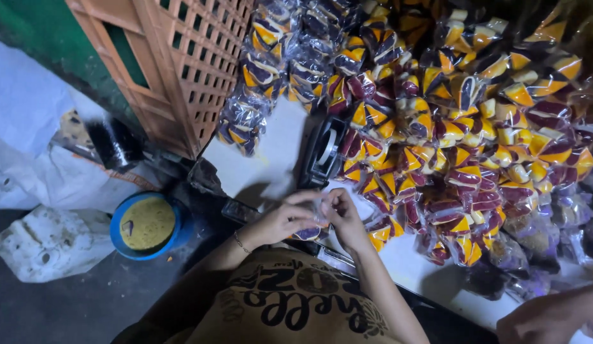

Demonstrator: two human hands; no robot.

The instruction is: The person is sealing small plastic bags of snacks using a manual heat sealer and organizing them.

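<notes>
Far left: crumpled white plastic sacks (pixel 35 159), limp and creased, on the dark floor.

Next: a round blue tub (pixel 146 224), its top a flat, dull yellow disc.

Above it: a wooden lattice panel (pixel 201 57), orange-brown, square openings, leaning at an angle.

White tabletop (pixel 258 159), smooth and bare along its left part.

Black tape dispenser (pixel 325 150), hard plastic, a pale roll showing in its middle, standing at the edge of the pile.

My left hand (pixel 280 220): thin bracelet at the wrist, fingers curled and pinched on a small clear packet (pixel 312 230) with a dark purple piece inside. The packet sits low over the table's near edge, between both my hands.

My right hand (pixel 344 216): forearm bent in from below, fingertips closed on the same packet's top, touching my left fingers.

Right half: heap of wrapped cake slices (pixel 449 134), glossy cellophane, wedges of purple, orange and cream, spread across the table.

Lower right corner: another person's hand (pixel 551 318), blurred, grip unclear.
</notes>
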